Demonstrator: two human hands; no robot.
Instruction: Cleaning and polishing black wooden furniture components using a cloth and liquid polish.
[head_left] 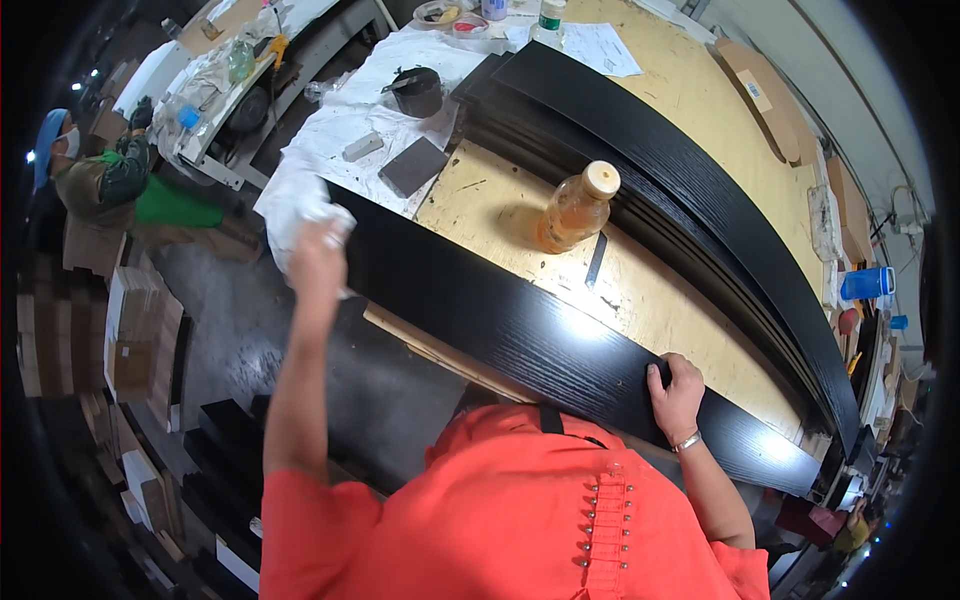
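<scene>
Left fingers [322, 243] clamp my cloth [292, 196] at the board [480, 310]'s left end; my right fingers [683, 368] grip its far edge.

At the worktop [478, 195], the person's left hand [318, 258] and right hand [678, 398] make two, with one held cloth [290, 205], one board [480, 315] beneath them, one amber bottle [574, 214], one black tub [418, 98], one grey block [362, 147], one dark pad [413, 167] and one stack of black boards [660, 130], its layers uncountable.
</scene>
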